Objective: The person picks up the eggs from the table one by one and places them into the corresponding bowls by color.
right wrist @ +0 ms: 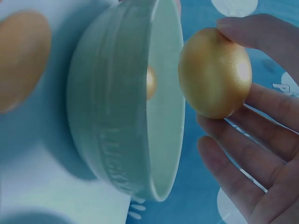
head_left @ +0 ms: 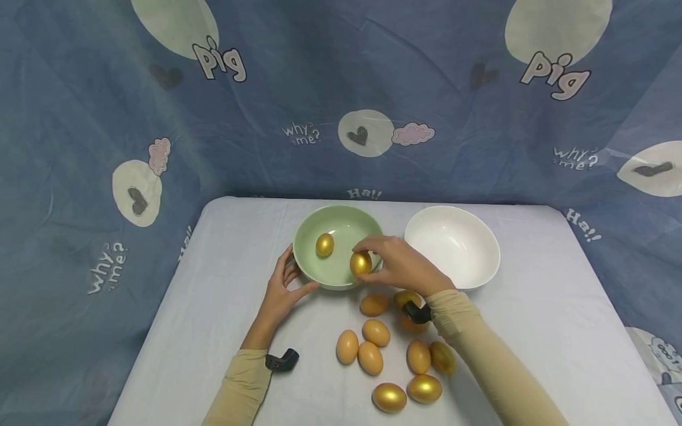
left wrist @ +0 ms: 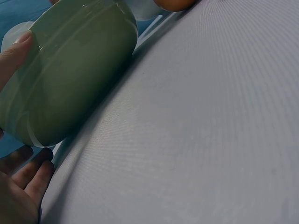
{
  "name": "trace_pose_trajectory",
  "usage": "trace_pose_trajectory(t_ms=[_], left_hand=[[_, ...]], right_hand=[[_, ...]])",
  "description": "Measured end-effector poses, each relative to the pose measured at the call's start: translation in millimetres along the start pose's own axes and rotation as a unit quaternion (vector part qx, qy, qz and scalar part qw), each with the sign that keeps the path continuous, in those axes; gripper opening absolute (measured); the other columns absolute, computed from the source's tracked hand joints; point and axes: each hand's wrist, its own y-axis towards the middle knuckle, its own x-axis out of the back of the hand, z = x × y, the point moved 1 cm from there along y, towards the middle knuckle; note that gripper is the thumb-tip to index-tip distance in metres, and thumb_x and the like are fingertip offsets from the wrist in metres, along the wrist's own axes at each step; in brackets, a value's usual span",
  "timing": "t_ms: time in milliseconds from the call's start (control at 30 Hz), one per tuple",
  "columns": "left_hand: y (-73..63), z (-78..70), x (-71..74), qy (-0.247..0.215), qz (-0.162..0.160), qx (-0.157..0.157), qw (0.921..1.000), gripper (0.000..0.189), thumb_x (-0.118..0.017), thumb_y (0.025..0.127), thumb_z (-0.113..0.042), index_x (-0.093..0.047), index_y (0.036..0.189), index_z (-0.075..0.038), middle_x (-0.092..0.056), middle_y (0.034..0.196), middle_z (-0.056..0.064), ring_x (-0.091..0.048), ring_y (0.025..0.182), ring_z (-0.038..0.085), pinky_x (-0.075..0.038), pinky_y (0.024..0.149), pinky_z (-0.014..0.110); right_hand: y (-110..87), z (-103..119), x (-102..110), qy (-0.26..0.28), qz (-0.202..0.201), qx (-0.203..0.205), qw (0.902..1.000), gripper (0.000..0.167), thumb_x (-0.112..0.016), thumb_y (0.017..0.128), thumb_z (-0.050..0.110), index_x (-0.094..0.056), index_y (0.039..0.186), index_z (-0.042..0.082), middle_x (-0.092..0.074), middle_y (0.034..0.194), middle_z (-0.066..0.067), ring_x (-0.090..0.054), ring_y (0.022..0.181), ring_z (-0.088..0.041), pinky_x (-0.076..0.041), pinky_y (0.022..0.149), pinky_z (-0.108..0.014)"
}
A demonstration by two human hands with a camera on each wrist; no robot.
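My right hand (head_left: 401,264) pinches a golden egg (head_left: 360,263) between thumb and fingers, above the right part of a light green bowl (head_left: 343,215). In the right wrist view this egg (right wrist: 215,73) is beside the bowl's rim, with the lower fingers spread loosely. Another golden egg (head_left: 324,244) lies inside the bowl. My left hand (head_left: 279,297) rests against the bowl's near left side, thumb and fingers spread apart. In the left wrist view the thumb (left wrist: 18,49) touches the green wall near the rim, while the other fingers are by the base.
A white bowl (head_left: 453,236) stands right of the green one. Several brown eggs (head_left: 347,347) and golden eggs (head_left: 389,397) lie on the white-covered table (head_left: 202,331) in front, some partly behind the right wrist. A blue printed cloth (head_left: 298,71) hangs behind.
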Motion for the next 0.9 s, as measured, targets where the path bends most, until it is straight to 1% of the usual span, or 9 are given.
trace_pose_trajectory(t_ms=[133,233,433,600,667,767,900], left_hand=[[-0.4,0.3,-0.5,0.000,0.001,-0.002,1.0000,0.108,-0.089,0.082,-0.016,-0.021,0.165,-0.028,-0.034,0.167,0.007,-0.048,0.146,0.030,-0.044,0.123,0.035],[-0.4,0.4,-0.7,0.001,0.001,0.002,1.0000,0.109,-0.089,0.082,-0.017,-0.021,0.165,-0.028,-0.034,0.167,0.007,-0.048,0.145,0.029,-0.044,0.122,0.032],[-0.4,0.5,-0.2,-0.006,0.005,0.005,1.0000,0.108,-0.089,0.082,-0.017,-0.021,0.165,-0.029,-0.034,0.167,0.006,-0.048,0.146,0.029,-0.044,0.123,0.036],[-0.1,0.0,0.1,-0.011,0.008,0.006,0.9999,0.108,-0.089,0.083,-0.016,-0.021,0.165,-0.029,-0.033,0.168,0.007,-0.048,0.146,0.030,-0.043,0.124,0.040],[0.4,0.0,0.2,-0.013,0.007,0.008,0.9999,0.108,-0.089,0.082,-0.016,-0.021,0.165,-0.029,-0.033,0.168,0.007,-0.048,0.146,0.029,-0.043,0.124,0.040],[1.1,0.5,0.3,-0.012,0.006,0.006,0.9999,0.108,-0.089,0.082,-0.016,-0.020,0.165,-0.029,-0.033,0.168,0.007,-0.048,0.145,0.030,-0.043,0.124,0.039],[1.2,2.5,0.3,-0.009,0.003,0.002,1.0000,0.108,-0.090,0.081,-0.019,-0.022,0.164,-0.032,-0.035,0.167,0.005,-0.049,0.144,0.027,-0.045,0.122,0.033]], right_hand=[[11.5,0.1,1.0,-0.001,0.001,-0.004,1.0000,0.041,-0.086,0.085,0.034,-0.074,0.120,0.016,-0.074,0.119,0.006,-0.067,0.109,-0.009,-0.059,0.101,-0.033],[19.1,0.7,1.8,-0.004,0.004,-0.002,1.0000,0.042,-0.085,0.085,0.034,-0.075,0.120,0.014,-0.075,0.118,0.004,-0.068,0.104,-0.012,-0.060,0.097,-0.033],[31.8,-0.6,0.8,-0.018,0.013,0.003,0.9998,0.043,-0.085,0.085,0.032,-0.074,0.121,0.011,-0.075,0.119,-0.001,-0.068,0.098,-0.018,-0.060,0.090,-0.033],[39.6,-2.8,-0.2,-0.016,0.019,-0.001,0.9997,0.043,-0.084,0.085,0.032,-0.074,0.122,0.011,-0.075,0.118,-0.002,-0.068,0.098,-0.018,-0.060,0.090,-0.033],[44.0,-4.5,-0.3,-0.016,0.020,-0.003,0.9997,0.044,-0.084,0.085,0.032,-0.074,0.122,0.010,-0.075,0.118,-0.002,-0.068,0.099,-0.017,-0.060,0.092,-0.033],[51.7,-7.3,-0.9,-0.015,0.024,-0.004,0.9996,0.044,-0.084,0.085,0.031,-0.074,0.122,0.009,-0.076,0.117,-0.002,-0.068,0.100,-0.017,-0.061,0.093,-0.033],[60.8,-8.3,-2.5,-0.014,0.029,0.000,0.9995,0.044,-0.085,0.084,0.029,-0.074,0.121,0.008,-0.076,0.115,-0.002,-0.067,0.099,-0.014,-0.061,0.092,-0.030]])
